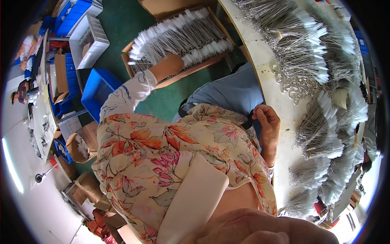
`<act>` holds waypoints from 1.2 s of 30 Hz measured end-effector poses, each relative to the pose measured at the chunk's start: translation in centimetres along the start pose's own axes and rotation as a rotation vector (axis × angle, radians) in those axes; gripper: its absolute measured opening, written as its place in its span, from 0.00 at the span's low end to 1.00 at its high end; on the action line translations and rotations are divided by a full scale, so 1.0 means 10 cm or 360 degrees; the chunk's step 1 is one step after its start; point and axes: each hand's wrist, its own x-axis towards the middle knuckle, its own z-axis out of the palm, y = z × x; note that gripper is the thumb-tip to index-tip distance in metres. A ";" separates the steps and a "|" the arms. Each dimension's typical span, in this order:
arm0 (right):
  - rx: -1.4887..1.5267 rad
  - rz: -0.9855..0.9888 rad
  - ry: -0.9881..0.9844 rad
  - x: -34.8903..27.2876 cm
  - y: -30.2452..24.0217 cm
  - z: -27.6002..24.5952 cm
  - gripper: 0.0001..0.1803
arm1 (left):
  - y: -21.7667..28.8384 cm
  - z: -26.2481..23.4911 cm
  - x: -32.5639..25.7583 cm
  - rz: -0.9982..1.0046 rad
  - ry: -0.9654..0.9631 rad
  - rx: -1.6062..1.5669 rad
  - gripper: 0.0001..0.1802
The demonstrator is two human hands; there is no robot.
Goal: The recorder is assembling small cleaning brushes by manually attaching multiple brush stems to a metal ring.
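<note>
My left hand (169,66), in a white patterned sleeve, lies on the near side of a cardboard box (177,77) packed with tube brushes (162,40). These have thin metal wire stems and white bristle ends. The fingers point down among the brushes and are mostly hidden, so their grip does not show. By the edge of the work table (260,57), my right hand (267,120) is closed, thumb against curled fingers. Something small and dark is at its fingertips, too unclear to name. Bundles of the same brushes (298,44), with wire loops at one end, lie on the table.
A blue bin (99,91) stands left of my left arm, and a white crate (89,42) sits beyond it. More brush bundles (321,130) run along the right-hand table. Cardboard boxes (87,187) stand at lower left. Another person (21,92) is at the far left.
</note>
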 end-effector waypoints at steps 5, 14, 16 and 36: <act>0.0006 0.0030 -0.0089 0.02 -0.13 -0.02 0.07 | 0.97 -1.02 0.00 0.0425 -0.0012 -0.0394 0.15; 0.0052 -0.0206 0.0005 -0.27 -0.59 -0.67 0.07 | 1.34 -3.31 -0.09 0.1541 -0.0579 -0.1472 0.16; 0.0095 -0.0323 0.0192 -0.41 -0.83 -0.89 0.07 | 1.41 -3.82 0.19 0.1642 -0.0355 -0.1393 0.16; -0.1178 -0.0160 0.1595 -0.12 -1.75 -4.24 0.10 | 1.40 -4.91 3.65 -0.0048 0.0327 -0.1754 0.06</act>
